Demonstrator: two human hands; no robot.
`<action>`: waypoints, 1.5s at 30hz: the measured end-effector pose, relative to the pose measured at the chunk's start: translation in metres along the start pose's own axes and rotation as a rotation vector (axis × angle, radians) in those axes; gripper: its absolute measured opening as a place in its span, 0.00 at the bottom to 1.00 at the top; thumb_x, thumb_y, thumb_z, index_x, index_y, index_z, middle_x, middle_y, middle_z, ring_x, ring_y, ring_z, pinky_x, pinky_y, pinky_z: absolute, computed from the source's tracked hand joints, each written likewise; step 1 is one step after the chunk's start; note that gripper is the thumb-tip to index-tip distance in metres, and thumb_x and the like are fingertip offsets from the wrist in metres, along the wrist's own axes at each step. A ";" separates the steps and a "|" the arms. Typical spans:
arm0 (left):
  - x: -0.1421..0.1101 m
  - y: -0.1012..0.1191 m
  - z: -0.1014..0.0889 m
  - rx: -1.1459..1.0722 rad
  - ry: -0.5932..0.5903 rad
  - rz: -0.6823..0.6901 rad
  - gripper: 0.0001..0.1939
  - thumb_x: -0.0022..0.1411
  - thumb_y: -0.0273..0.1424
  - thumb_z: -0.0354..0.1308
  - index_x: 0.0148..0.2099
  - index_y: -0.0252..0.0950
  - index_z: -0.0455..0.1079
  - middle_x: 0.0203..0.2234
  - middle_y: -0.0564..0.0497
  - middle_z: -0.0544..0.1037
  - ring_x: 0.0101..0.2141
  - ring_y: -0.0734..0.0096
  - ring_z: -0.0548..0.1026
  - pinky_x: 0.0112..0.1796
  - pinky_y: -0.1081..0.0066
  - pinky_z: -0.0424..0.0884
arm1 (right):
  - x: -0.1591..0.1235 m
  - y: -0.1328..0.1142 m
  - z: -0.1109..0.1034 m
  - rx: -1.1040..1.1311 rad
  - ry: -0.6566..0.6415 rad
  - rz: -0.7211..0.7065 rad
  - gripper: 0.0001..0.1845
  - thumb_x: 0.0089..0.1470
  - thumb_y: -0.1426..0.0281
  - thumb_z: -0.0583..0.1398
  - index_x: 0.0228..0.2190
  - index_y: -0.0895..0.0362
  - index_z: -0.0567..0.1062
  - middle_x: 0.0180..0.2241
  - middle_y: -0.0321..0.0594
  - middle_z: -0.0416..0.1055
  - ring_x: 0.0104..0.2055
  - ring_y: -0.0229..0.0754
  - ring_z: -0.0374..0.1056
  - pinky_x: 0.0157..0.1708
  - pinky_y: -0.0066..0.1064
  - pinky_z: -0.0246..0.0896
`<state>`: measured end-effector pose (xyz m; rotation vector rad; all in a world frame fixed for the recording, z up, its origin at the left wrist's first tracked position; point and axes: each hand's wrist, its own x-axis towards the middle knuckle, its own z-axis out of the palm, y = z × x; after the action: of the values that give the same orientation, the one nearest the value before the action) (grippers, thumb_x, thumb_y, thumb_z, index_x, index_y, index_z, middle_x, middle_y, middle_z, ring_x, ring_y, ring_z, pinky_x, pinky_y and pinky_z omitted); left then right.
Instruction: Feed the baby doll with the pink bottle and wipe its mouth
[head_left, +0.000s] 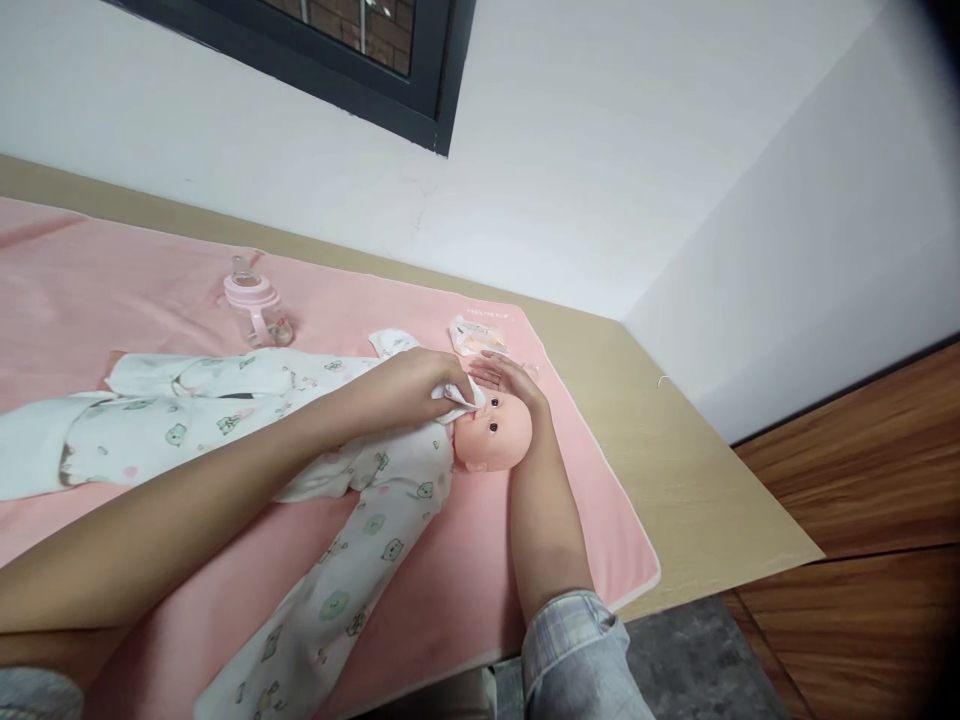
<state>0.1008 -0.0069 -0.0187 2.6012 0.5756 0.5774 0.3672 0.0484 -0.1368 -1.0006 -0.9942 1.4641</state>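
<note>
A baby doll (499, 437) in a white, animal-printed outfit (390, 520) lies on its back on a pink mat (420, 600). Pinched in my left hand (420, 385) is a folded white cloth (459, 396), its edge touching the doll's face around the mouth. My left forearm crosses over the doll's body. On the far side of the doll's head is my right hand (510, 376), fingers stretched out and palm toward the head, its wrist close against the crown. Whether the palm touches the head I cannot tell.
A pink-topped baby bottle (255, 312) with handles stands beyond the doll's legs. Near my right fingertips lies a clear plastic packet (476, 336). The mat covers part of a tan tabletop (660, 480) set against a white wall, with wooden panels (862, 460) at the right.
</note>
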 end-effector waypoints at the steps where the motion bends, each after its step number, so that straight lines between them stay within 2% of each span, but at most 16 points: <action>1: 0.000 0.000 -0.001 -0.003 -0.017 -0.010 0.12 0.57 0.23 0.58 0.40 0.41 0.79 0.37 0.56 0.80 0.38 0.68 0.77 0.38 0.74 0.66 | 0.000 0.000 0.000 0.000 -0.006 0.002 0.17 0.51 0.66 0.64 0.44 0.55 0.72 0.43 0.42 0.77 0.47 0.44 0.75 0.57 0.41 0.66; 10: 0.000 -0.003 0.008 -0.021 -0.051 -0.079 0.10 0.54 0.25 0.59 0.36 0.41 0.78 0.34 0.57 0.80 0.35 0.67 0.77 0.33 0.74 0.66 | 0.003 0.004 -0.003 -0.010 0.010 0.005 0.17 0.52 0.64 0.64 0.44 0.53 0.72 0.44 0.42 0.77 0.48 0.44 0.74 0.58 0.42 0.66; 16: 0.000 -0.004 0.005 0.005 -0.022 -0.078 0.11 0.52 0.24 0.59 0.36 0.41 0.78 0.33 0.57 0.80 0.35 0.66 0.76 0.33 0.74 0.65 | 0.005 0.005 -0.006 -0.009 -0.023 -0.006 0.18 0.51 0.65 0.64 0.45 0.54 0.72 0.44 0.42 0.77 0.47 0.43 0.75 0.58 0.41 0.66; 22: 0.001 -0.006 0.004 0.019 -0.044 -0.095 0.15 0.50 0.21 0.57 0.37 0.42 0.78 0.34 0.57 0.80 0.35 0.66 0.76 0.33 0.74 0.65 | 0.011 0.008 -0.007 -0.016 0.013 -0.008 0.16 0.51 0.66 0.64 0.42 0.53 0.72 0.43 0.41 0.78 0.48 0.43 0.74 0.56 0.41 0.67; 30: 0.003 -0.012 0.003 0.039 -0.017 -0.111 0.14 0.52 0.23 0.57 0.37 0.43 0.78 0.32 0.57 0.80 0.34 0.65 0.76 0.32 0.73 0.64 | 0.015 0.005 -0.008 -0.014 0.043 0.055 0.13 0.51 0.68 0.63 0.41 0.54 0.72 0.42 0.41 0.78 0.49 0.43 0.74 0.55 0.41 0.67; 34: 0.004 -0.012 0.004 0.054 0.058 -0.092 0.11 0.53 0.25 0.59 0.38 0.42 0.78 0.34 0.55 0.80 0.35 0.63 0.75 0.33 0.72 0.64 | 0.012 0.004 -0.006 -0.003 0.027 0.017 0.14 0.50 0.68 0.63 0.41 0.53 0.72 0.42 0.40 0.78 0.49 0.43 0.74 0.56 0.41 0.67; 40: 0.005 -0.010 0.007 0.039 0.054 -0.116 0.12 0.52 0.23 0.60 0.38 0.40 0.78 0.35 0.55 0.80 0.38 0.62 0.76 0.36 0.71 0.66 | 0.013 0.007 -0.008 -0.002 0.024 0.026 0.15 0.50 0.67 0.64 0.41 0.53 0.72 0.42 0.41 0.78 0.50 0.44 0.73 0.57 0.42 0.66; 45: 0.005 -0.012 0.011 0.052 0.067 -0.084 0.15 0.53 0.20 0.57 0.39 0.41 0.78 0.37 0.55 0.80 0.39 0.62 0.76 0.37 0.70 0.66 | 0.012 0.011 -0.009 -0.004 -0.010 -0.036 0.16 0.50 0.66 0.64 0.43 0.53 0.72 0.43 0.40 0.78 0.49 0.44 0.73 0.57 0.43 0.66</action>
<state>0.1067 0.0021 -0.0323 2.5996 0.7268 0.6325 0.3716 0.0593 -0.1505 -0.9745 -1.0176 1.4386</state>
